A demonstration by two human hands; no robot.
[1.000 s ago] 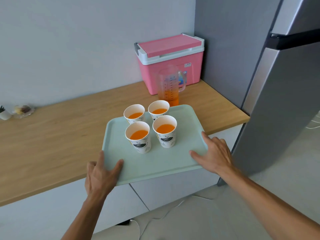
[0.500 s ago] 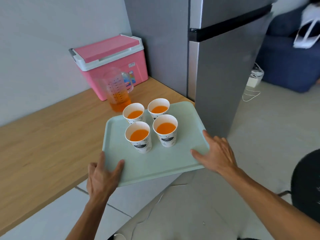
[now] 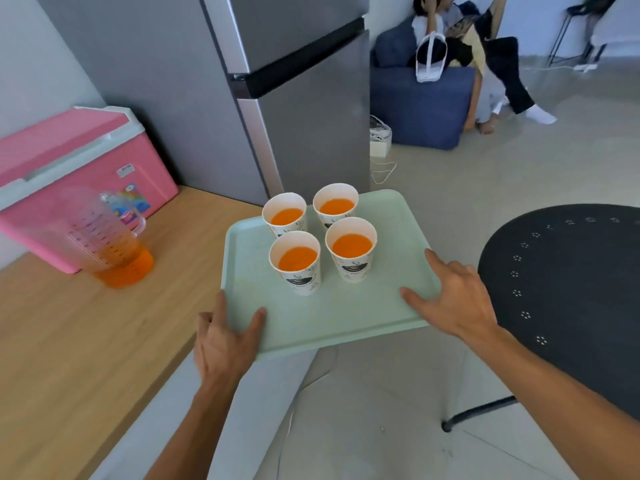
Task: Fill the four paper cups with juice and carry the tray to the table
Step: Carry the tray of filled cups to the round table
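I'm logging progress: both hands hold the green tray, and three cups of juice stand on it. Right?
Not quite. The head view shows four cups of juice on the green tray, not three. The left hand and right hand do both hold it.

At mid-frame your tray [image 3: 346, 313] sat clear of the counter [image 3: 86, 341], four cups [image 3: 296, 261] clustered on its far half. Your left hand [image 3: 221, 344] held its near left corner, your right hand [image 3: 457, 299] its right edge. The pitcher [image 3: 104, 244] stood left, before the cooler [image 3: 69, 168]; the fridge [image 3: 294, 98] rose behind, the table [image 3: 571, 289] lay right.
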